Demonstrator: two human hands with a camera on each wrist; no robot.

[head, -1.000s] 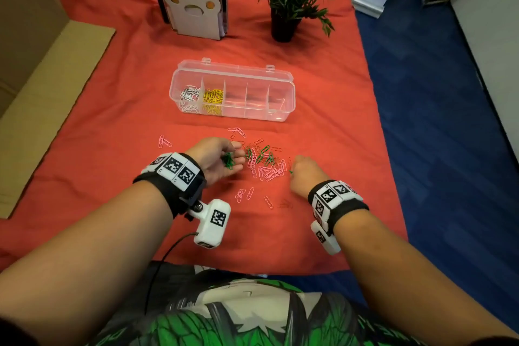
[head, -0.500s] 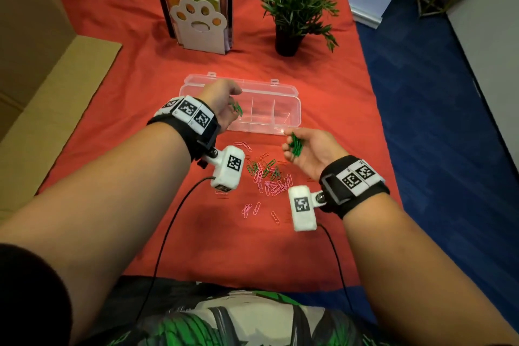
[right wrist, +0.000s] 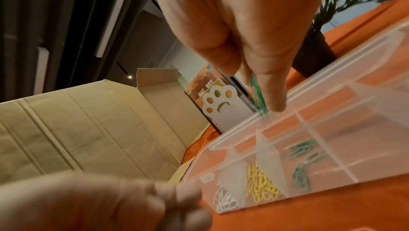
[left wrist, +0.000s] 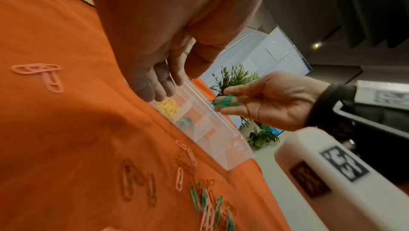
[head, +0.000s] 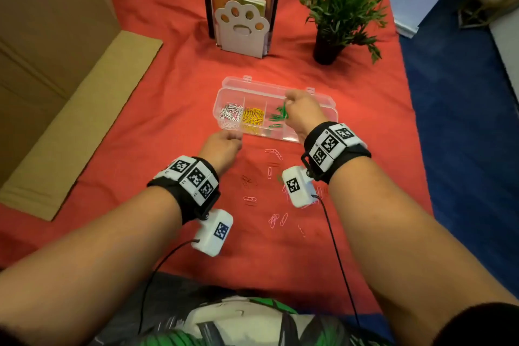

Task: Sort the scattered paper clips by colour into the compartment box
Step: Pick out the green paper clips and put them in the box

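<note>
**Green clips held over the third compartment**

The right hand (head: 302, 114) hovers above the clear compartment box (head: 327, 101), its fingers (right wrist: 268, 84) pinching a small bunch of green paper clips (head: 282, 112) that hang over the third compartment from the left. A few green clips (right wrist: 301, 149) already lie in that compartment. White clips (head: 231, 114) fill the leftmost section and yellow clips (head: 253, 118) the next.

The left hand (head: 222, 149) sits just in front of the box's near left corner, fingers loosely curled and holding nothing.

Pink clips (head: 276, 219) and a few green ones (left wrist: 212, 199) lie scattered on the red cloth (head: 168, 93) between the wrists. Behind the box stand a paw-shaped bookend (head: 243, 27) and a potted plant (head: 341, 8).
</note>
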